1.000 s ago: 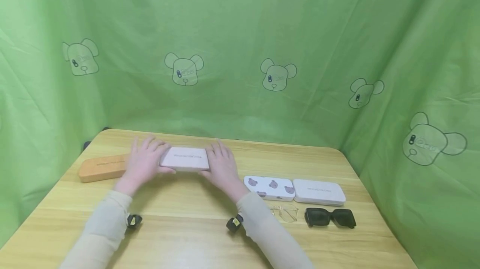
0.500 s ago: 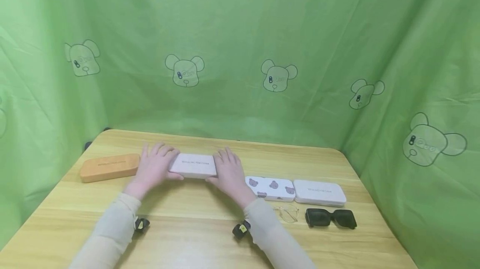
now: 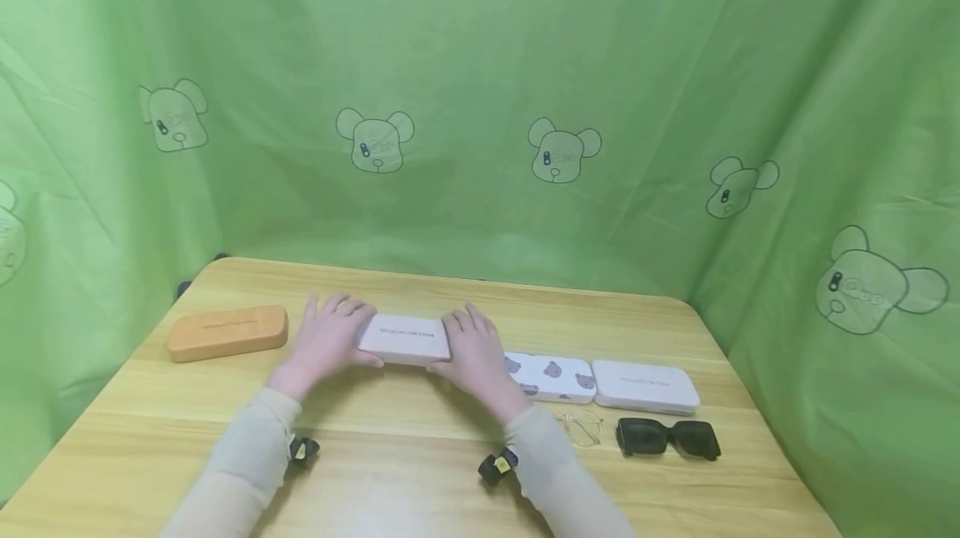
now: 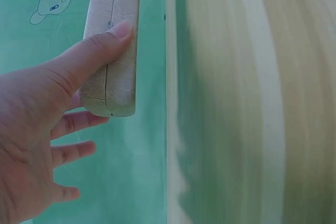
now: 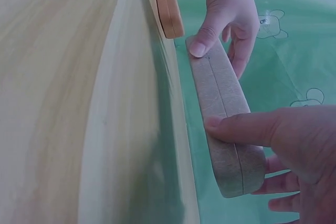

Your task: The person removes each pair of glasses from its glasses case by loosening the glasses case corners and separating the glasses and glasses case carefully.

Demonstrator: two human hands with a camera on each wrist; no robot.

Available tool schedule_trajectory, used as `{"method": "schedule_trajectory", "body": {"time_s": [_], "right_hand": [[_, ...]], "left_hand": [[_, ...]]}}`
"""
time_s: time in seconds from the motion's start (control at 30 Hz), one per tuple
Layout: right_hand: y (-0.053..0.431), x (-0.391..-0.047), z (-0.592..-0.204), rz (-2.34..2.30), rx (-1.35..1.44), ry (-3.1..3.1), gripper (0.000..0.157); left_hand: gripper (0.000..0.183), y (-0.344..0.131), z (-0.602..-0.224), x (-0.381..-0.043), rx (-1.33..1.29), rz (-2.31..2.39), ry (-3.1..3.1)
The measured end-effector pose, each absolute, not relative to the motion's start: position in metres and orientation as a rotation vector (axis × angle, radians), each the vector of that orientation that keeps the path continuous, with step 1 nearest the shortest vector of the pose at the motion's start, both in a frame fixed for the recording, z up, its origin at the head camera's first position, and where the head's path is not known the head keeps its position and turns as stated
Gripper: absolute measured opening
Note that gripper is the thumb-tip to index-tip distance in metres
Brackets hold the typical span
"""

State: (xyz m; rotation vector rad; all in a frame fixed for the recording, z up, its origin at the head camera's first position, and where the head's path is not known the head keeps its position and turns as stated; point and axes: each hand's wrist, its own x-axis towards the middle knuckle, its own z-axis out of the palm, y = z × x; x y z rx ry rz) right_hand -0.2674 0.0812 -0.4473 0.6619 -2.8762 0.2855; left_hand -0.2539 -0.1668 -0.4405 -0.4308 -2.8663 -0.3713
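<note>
Both hands hold a pale, closed glasses case [image 3: 405, 340] with a line of small print on top, one hand at each end. My left hand [image 3: 330, 342] grips its left end; in the left wrist view the thumb presses the seamed front side of the case [image 4: 119, 82], while several fingers spread out behind. At the right end, my right hand [image 3: 478, 359] has its thumb on that same side, as the right wrist view shows along the case [image 5: 226, 95]. Both wrist views show the case raised off the wooden table [image 3: 390, 488].
An orange glasses case [image 3: 227, 332] lies to the left. On the right, a bear-print case [image 3: 557, 377] sits beside a white case [image 3: 645, 386], with thin-framed glasses [image 3: 585, 430] and black sunglasses [image 3: 667, 438] in front. A green curtain [image 3: 465, 213] surrounds the table.
Both hands have carried the pale case to the right and slightly nearer to me, away from the orange case, which now shows whole. The view has shifted a little.
</note>
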Motion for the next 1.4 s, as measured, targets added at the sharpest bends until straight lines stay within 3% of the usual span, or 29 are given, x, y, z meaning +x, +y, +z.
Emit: {"method": "schedule_trajectory", "body": {"time_s": [1.4], "right_hand": [[0.119,-0.270,-0.450,0.275,0.671,-3.085,0.089]], "left_hand": [[0.092,-0.107,-0.450,-0.248,-0.298,-0.434,-3.093]]}}
